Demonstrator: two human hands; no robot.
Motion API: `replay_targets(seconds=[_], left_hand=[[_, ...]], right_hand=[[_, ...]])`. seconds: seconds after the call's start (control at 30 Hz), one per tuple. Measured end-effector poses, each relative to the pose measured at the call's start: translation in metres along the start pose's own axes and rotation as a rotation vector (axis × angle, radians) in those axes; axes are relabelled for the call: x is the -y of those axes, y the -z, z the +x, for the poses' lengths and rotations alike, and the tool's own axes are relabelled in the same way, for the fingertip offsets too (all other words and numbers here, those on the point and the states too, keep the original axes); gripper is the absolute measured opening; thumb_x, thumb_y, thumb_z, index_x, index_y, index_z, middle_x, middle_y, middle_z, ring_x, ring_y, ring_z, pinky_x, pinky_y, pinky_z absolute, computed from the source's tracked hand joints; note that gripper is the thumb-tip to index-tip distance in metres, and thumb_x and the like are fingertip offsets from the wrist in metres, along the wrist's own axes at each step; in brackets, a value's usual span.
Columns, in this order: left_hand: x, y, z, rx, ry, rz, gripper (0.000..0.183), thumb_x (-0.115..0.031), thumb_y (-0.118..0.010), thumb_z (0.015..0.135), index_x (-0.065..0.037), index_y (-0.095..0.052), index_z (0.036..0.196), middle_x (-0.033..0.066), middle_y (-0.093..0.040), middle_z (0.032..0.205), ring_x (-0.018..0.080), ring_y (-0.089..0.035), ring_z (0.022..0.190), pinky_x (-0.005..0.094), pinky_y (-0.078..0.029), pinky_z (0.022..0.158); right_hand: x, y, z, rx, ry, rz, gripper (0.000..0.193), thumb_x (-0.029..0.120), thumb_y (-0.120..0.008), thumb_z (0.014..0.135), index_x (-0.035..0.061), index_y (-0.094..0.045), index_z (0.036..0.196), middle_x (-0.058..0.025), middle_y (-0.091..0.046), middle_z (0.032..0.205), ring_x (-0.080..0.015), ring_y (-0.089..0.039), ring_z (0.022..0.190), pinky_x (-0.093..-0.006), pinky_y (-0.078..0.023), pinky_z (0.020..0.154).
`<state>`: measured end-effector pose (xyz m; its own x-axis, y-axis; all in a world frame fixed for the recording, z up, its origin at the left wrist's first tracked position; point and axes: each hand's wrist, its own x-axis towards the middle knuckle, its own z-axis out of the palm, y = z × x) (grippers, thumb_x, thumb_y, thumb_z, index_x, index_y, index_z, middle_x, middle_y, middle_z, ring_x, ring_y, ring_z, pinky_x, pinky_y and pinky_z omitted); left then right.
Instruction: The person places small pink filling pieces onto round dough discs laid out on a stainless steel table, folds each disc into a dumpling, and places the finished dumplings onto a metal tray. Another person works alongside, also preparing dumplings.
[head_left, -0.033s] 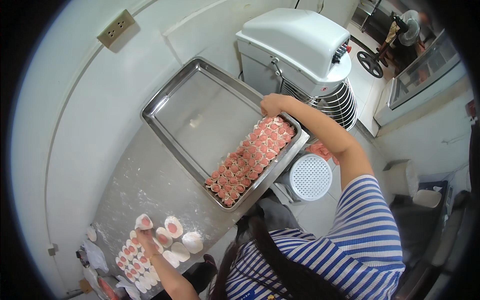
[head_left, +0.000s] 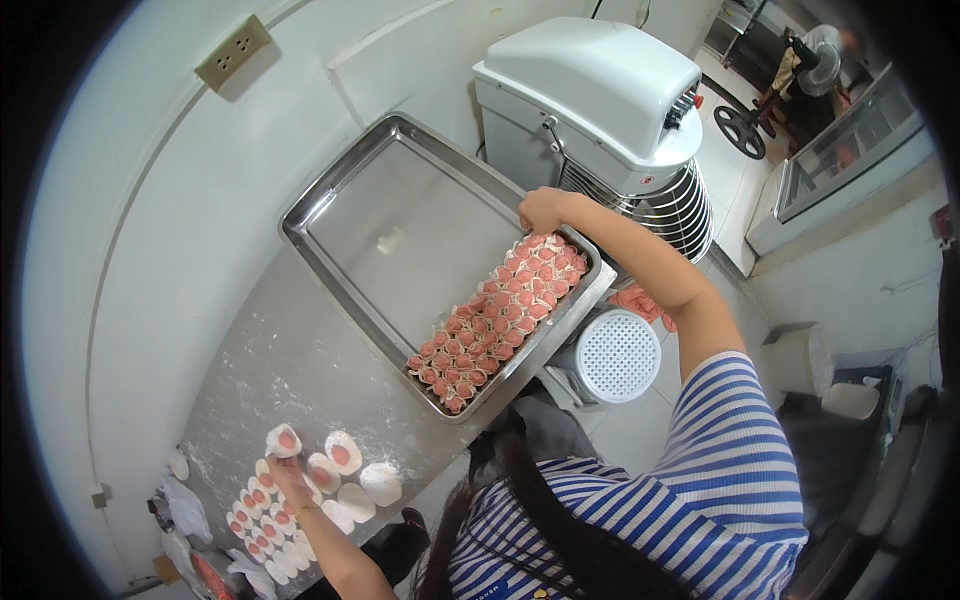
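Note:
In my left hand point(head_left: 291, 484), pinched at the fingertips, is a round dumpling wrapper with a pink filling point(head_left: 284, 440), lifted over the near left of the table. Flat white wrappers point(head_left: 382, 483) lie around that hand, several of them topped with pink filling point(head_left: 340, 456). My right hand point(head_left: 545, 209) is closed at the right end of a deep metal tray point(head_left: 345, 325), just above the far end of the packed dumplings. Its fingers hide whatever they hold. Open-topped dumplings with pink filling point(head_left: 495, 325) stand in tight rows along the tray's near right side.
Flour dusts the steel table point(head_left: 290, 350). A white mixer point(head_left: 590, 95) with a wire guard stands beyond the tray. A white perforated stool point(head_left: 618, 355) is at the right, and plastic bags point(head_left: 188, 515) lie at the table's left edge. A person point(head_left: 825, 60) is far back by a fan.
The whole view has shifted very slightly. Both hands, the held wrapper and the dumplings keep their places.

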<state>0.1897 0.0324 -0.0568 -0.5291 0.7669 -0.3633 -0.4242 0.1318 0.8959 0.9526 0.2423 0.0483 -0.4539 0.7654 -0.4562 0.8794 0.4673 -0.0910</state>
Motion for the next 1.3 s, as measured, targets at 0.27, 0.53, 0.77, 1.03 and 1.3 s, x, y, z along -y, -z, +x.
replay_targets(seconds=[0.27, 0.53, 0.77, 1.03, 1.3], left_hand=[[0.002, -0.022, -0.031, 0.018, -0.17, -0.272, 0.03, -0.014, -0.047, 0.09, 0.004, -0.051, 0.114, 0.0168, -0.055, 0.121, 0.0258, -0.053, 0.114, 0.0381, -0.045, 0.098], [0.024, -0.078, -0.134, 0.09, -0.123, -0.466, 0.026, -0.011, -0.05, 0.091, -0.001, -0.051, 0.115, 0.013, -0.057, 0.12, 0.024, -0.055, 0.112, 0.036, -0.047, 0.095], [0.067, -0.142, -0.238, 0.119, -0.044, -0.628, 0.031, -0.011, -0.051, 0.09, 0.001, -0.046, 0.118, 0.0134, -0.053, 0.125, 0.0226, -0.051, 0.117, 0.0363, -0.044, 0.099], [0.103, -0.177, -0.274, 0.092, 0.061, -0.602, 0.025, -0.013, -0.049, 0.091, 0.001, -0.048, 0.112, 0.013, -0.057, 0.119, 0.0229, -0.056, 0.111, 0.0361, -0.049, 0.094], [0.106, -0.195, -0.272, 0.133, 0.14, -0.529, 0.027, -0.013, -0.05, 0.089, 0.002, -0.05, 0.112, 0.0153, -0.057, 0.119, 0.0242, -0.056, 0.111, 0.0365, -0.048, 0.095]], right_hand=[[0.015, 0.007, 0.012, 0.16, -0.007, -0.076, 0.028, 0.024, -0.062, 0.072, 0.0188, -0.071, 0.098, -0.008, -0.068, 0.101, -0.0285, -0.06, 0.102, -0.0596, -0.026, 0.1], [-0.006, -0.001, 0.014, 0.206, -0.011, 0.107, 0.033, 0.02, -0.06, 0.07, 0.0211, -0.07, 0.101, -0.006, -0.067, 0.105, -0.0285, -0.058, 0.107, -0.0614, -0.017, 0.106], [-0.01, 0.006, 0.011, 0.261, 0.073, 0.077, 0.037, 0.017, -0.057, 0.072, 0.0208, -0.068, 0.108, -0.0063, -0.068, 0.104, -0.0278, -0.059, 0.104, -0.0526, -0.022, 0.105], [0.003, 0.003, 0.007, 0.143, 0.154, 0.064, 0.037, 0.013, -0.053, 0.073, 0.0215, -0.068, 0.106, -0.0066, -0.068, 0.102, -0.0272, -0.059, 0.105, -0.0599, -0.014, 0.106], [-0.011, -0.006, 0.015, 0.105, 0.148, 0.19, 0.034, 0.016, -0.053, 0.072, 0.0182, -0.07, 0.102, -0.0103, -0.067, 0.1, -0.0298, -0.061, 0.101, -0.0601, -0.017, 0.106]])
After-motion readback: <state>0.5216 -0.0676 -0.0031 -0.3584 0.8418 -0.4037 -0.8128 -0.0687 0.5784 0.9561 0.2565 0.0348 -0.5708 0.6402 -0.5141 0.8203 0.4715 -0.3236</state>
